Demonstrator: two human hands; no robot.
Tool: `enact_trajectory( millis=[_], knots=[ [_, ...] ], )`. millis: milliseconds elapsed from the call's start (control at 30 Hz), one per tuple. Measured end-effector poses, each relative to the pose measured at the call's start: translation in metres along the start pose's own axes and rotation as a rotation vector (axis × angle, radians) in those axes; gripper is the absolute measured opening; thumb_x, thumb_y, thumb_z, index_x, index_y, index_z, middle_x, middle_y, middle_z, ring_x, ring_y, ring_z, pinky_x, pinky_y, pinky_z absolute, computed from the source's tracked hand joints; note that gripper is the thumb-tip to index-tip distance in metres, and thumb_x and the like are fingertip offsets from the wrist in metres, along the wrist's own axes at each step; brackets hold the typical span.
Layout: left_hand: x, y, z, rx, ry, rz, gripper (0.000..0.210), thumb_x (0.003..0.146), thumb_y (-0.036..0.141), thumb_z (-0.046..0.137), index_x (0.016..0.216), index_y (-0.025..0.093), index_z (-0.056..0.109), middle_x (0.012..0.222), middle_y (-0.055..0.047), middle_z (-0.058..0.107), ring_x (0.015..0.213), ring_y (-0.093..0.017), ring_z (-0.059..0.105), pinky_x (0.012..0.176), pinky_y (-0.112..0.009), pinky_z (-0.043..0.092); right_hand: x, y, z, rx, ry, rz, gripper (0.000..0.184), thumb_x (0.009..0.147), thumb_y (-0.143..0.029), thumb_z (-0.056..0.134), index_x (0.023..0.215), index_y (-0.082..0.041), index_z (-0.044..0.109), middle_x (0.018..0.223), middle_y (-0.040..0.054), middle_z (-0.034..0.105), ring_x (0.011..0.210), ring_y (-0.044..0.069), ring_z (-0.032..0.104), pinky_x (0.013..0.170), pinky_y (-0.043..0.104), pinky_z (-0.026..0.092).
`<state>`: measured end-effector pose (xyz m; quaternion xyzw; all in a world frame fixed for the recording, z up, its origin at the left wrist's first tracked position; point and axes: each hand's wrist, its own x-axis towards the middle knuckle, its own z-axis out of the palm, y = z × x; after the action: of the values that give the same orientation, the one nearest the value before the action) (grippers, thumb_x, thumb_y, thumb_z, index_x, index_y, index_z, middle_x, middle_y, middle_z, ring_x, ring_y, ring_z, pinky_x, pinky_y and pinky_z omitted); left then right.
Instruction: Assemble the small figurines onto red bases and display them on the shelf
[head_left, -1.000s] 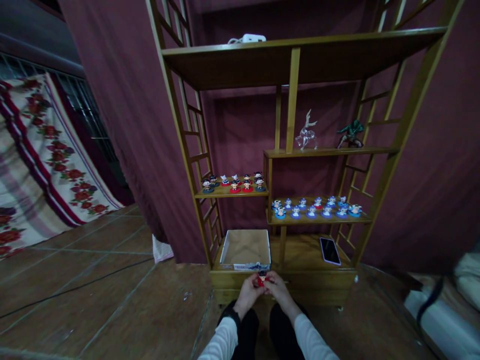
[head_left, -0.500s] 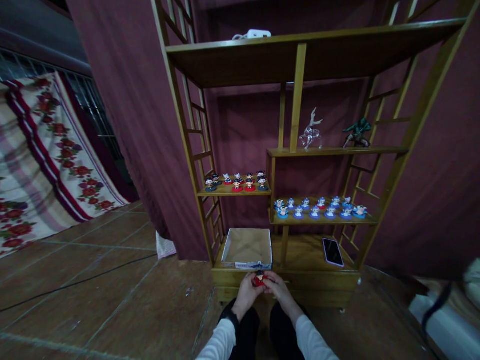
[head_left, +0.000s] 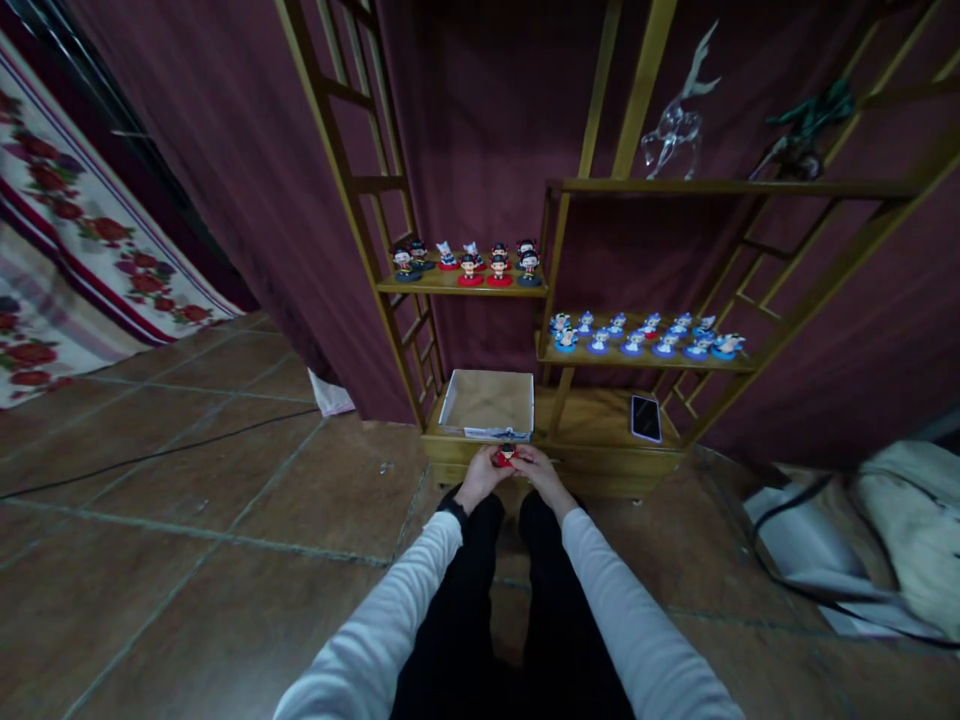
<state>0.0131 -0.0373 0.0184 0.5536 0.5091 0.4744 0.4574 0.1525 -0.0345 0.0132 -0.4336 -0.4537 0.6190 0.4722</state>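
Note:
Between both hands is a small figurine [head_left: 507, 455] with dark hair and a red base, held just in front of the cabinet's lower edge. My left hand [head_left: 480, 478] grips it from the left, and my right hand [head_left: 541, 472] from the right, with fingers closed around its base. Right behind the hands sits an open cardboard box [head_left: 491, 402] with white walls; no figurines show inside it. On the left shelf [head_left: 450, 284] stand several similar figurines on red and dark bases. Several blue and white figurines [head_left: 633, 342] stand in two rows on the lower right shelf.
A phone [head_left: 646, 418] lies on the cabinet's bottom board. Above, a clear deer ornament [head_left: 676, 135] and a dark green figure [head_left: 806, 135] stand on the upper shelf. A pale bag [head_left: 911, 520] rests on the floor at right. A black cable [head_left: 165, 447] crosses the tiles.
The view has tilted downward, so the shelves appear higher and more of my arms and legs shows. Both hands still hold the figurine in front of the box.

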Motion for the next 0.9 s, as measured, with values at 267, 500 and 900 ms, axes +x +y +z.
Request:
enact_trajectory(
  millis=[267,500,900],
  knots=[
    [-0.006,0.011,-0.001,-0.336,-0.101,-0.151,0.040,0.060,0.034,0.077,0.092,0.012,0.067,0.079,-0.007,0.069,0.072,-0.016,0.061,0.071,-0.030,0.048,0.002,-0.001,-0.003,0.037,-0.016,0.014,0.041,0.059,-0.040,0.074,0.093,-0.020,0.065,0.089,0.0016,0.069,0.077,0.016,0.064,0.070,0.030,0.051],
    [-0.003,0.006,-0.001,-0.353,-0.088,-0.186,0.043,0.055,0.039,0.079,0.085,0.011,0.070,0.071,-0.006,0.068,0.060,-0.013,0.058,0.060,-0.025,0.045,0.004,0.007,0.003,-0.008,-0.019,0.006,0.044,0.056,-0.044,0.076,0.091,-0.020,0.065,0.086,0.0025,0.068,0.073,0.018,0.064,0.066,0.031,0.051],
    [-0.004,0.000,-0.011,-0.408,-0.048,-0.184,0.044,0.047,0.036,0.084,0.081,0.013,0.069,0.074,-0.006,0.067,0.062,-0.013,0.058,0.056,-0.022,0.042,0.001,0.005,0.008,0.105,0.011,0.028,0.053,0.051,-0.053,0.077,0.092,-0.020,0.067,0.096,0.0091,0.069,0.087,0.027,0.066,0.073,0.040,0.052]
  ],
)
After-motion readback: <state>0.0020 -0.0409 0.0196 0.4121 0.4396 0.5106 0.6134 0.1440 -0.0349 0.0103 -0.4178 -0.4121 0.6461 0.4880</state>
